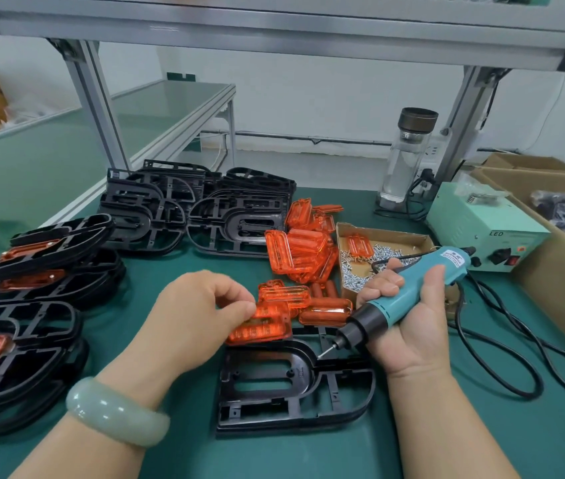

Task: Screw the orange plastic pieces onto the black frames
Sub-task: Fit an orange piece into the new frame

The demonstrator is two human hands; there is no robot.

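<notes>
A bare black frame [294,385] lies flat on the green mat in front of me. My left hand [201,312] pinches an orange plastic piece [263,328] at the frame's far left edge. My right hand [408,316] grips a teal electric screwdriver [408,295], its bit tip pointing down-left just above the frame's upper rim. More loose orange pieces [300,254] are heaped beyond the frame. A cardboard tray of small screws [370,264] sits to the right of that heap.
Bare black frames [198,209] are stacked at the back. Frames with orange pieces fitted [42,267] pile up at the left. A green power box [484,233], a glass bottle [408,157], black cables [502,361] and cardboard boxes [557,257] crowd the right.
</notes>
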